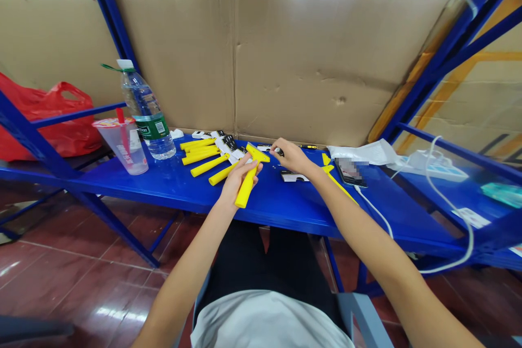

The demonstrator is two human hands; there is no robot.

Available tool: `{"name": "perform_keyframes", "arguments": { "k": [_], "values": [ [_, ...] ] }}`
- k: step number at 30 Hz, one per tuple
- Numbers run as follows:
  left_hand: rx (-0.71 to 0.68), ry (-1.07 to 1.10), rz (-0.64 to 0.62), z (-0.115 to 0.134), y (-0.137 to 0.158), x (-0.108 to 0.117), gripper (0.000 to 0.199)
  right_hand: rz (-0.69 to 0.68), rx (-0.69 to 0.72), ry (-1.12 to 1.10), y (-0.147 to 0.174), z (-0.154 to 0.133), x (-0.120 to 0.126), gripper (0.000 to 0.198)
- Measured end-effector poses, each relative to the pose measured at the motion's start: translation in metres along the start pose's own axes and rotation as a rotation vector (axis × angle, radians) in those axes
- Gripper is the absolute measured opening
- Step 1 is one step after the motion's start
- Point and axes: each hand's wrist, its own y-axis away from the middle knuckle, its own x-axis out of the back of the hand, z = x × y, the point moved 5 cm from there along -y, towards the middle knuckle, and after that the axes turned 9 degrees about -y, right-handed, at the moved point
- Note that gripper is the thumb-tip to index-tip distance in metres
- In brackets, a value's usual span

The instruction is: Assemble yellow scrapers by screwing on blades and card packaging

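My left hand (234,180) is closed round a yellow T-shaped scraper (245,189), its wide head pointing up and away from me. Just right of that head, my right hand (292,156) is pinched on a small dark piece (279,151), too small to name. Left of my hands, several yellow-handled scrapers (209,165) lie fanned out, with black-and-white cards (229,147) at their far ends. Below my right hand rests another black-and-white card (294,176). Partly covered by my right forearm is one more yellow T-shaped tool (341,186).
On the blue tabletop (281,204) stand a water bottle (149,114) and a plastic cup (127,147) at left. A phone (349,172) with a white cable (373,209) lies at right, by a white plastic bag (362,151). Cardboard (302,65) walls the back.
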Motion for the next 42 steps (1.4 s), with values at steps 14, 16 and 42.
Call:
{"name": "perform_keyframes", "arguments": {
  "k": [14, 16, 42],
  "values": [
    [-0.011, -0.155, 0.053, 0.000, -0.001, 0.001, 0.074, 0.150, 0.321, -0.085, 0.009, -0.066, -0.002, 0.010],
    [-0.017, -0.171, 0.064, 0.000, -0.001, 0.002, 0.074, 0.133, 0.324, -0.049, 0.009, -0.067, -0.002, 0.011],
    [-0.043, -0.210, 0.014, 0.000, 0.002, -0.001, 0.074, 0.163, 0.259, -0.400, 0.003, -0.066, 0.007, 0.020]
  ]
}}
